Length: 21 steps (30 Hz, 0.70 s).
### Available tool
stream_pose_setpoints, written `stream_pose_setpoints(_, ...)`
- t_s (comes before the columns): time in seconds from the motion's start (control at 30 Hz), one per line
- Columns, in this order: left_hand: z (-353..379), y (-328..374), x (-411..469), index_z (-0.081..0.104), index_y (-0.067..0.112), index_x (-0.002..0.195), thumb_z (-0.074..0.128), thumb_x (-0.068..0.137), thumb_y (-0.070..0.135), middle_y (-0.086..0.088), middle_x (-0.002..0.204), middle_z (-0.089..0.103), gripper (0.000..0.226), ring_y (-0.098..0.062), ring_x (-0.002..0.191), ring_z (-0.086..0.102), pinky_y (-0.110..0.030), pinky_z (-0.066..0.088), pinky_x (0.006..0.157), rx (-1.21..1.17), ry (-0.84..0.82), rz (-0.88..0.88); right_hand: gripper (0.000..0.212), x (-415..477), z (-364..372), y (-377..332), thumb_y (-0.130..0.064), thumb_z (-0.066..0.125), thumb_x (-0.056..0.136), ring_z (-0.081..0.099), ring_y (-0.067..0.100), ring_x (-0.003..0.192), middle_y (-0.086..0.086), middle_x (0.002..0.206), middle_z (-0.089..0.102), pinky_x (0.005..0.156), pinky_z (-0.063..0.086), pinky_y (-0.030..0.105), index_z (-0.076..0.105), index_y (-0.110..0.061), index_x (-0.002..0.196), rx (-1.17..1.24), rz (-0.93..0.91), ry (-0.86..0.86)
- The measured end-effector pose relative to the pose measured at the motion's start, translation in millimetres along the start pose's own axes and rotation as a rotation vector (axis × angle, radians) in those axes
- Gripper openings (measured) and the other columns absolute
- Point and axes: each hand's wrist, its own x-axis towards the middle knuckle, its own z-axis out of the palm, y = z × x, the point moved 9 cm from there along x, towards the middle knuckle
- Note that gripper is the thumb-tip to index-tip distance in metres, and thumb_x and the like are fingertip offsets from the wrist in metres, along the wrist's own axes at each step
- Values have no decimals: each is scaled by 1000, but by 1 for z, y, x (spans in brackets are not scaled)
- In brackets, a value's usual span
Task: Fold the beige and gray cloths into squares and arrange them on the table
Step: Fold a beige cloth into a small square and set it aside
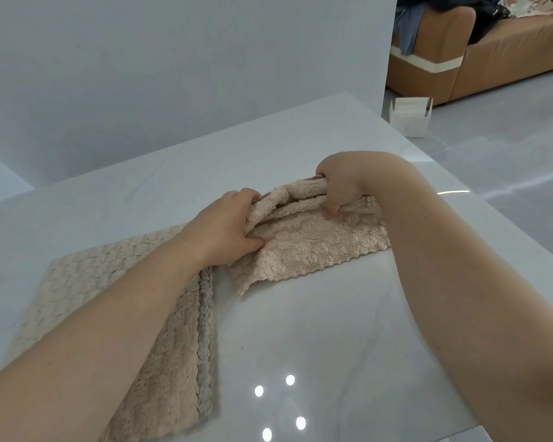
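Where the white table (300, 330) is bare, it is shiny, and four small round lights (290, 380) are mirrored in it near the front. A plain pale wall (173, 59) is seen behind the table's far edge. To the right, a shiny gray floor (508, 161) is seen, with a small white box (411, 116) on it and a brown sofa (508, 52) farther back.

A beige cloth (316, 244) is spread on the far right part of the table. Its far side is lifted and bunched up, while its wavy near edge is laid flat. The bunch is gripped by both hands. The left hand (227, 228) is curled round the left end, with the thumb pressed onto the flat part. The right hand (342, 183) is curled over the right end, with the fingertips dug into the folds.

A folded pile (87, 282) is laid on the left, under the left forearm, just beside the held cloth. It is beige on top, and a gray cloth (205, 314) is seen as a thin strip along its right edge.

Bare table is left between the two arms, and also beyond the hands up to the wall. The table's right edge is close by the right arm.
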Motion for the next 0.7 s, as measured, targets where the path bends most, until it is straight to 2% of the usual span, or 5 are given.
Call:
stream_pose_setpoints(0.17,-6,-6,5,36,19,148,74,74,68,-4,136,52,96,-24,127,49,-40,44,104,121,68,3,91,-6,4,14,-79,72,65,56,23,99,-5,115,51,91,53,48,45,-26,135,47,2,114)
stream_pose_setpoints(0.3,-1,-6,7,36,17,148,45,75,87,-5,139,48,102,-22,126,48,-41,43,106,43,-40,-8,55,-8,5,30,-26,60,86,55,22,91,4,123,49,76,51,35,49,-24,139,201,-8,243)
stream_pose_setpoints(0.4,-3,-5,8,36,14,148,39,98,63,-6,143,46,71,-20,129,45,-39,41,107,-39,-8,-8,48,-10,0,39,-9,54,87,52,21,98,6,122,55,76,44,30,57,-20,134,215,22,358)
stream_pose_setpoints(0.53,-19,-8,10,45,17,141,58,95,30,-4,133,51,49,-19,115,53,-34,43,93,-39,113,-30,41,-9,-11,47,-7,60,81,55,23,106,2,113,61,82,54,38,63,-23,118,174,90,444)
stream_pose_setpoints(0.7,-41,-25,17,61,20,116,61,94,27,0,102,57,24,-19,92,56,-32,40,75,-67,324,-76,31,-4,-26,53,-31,79,78,58,26,101,2,108,62,76,54,38,62,-23,103,100,167,541)
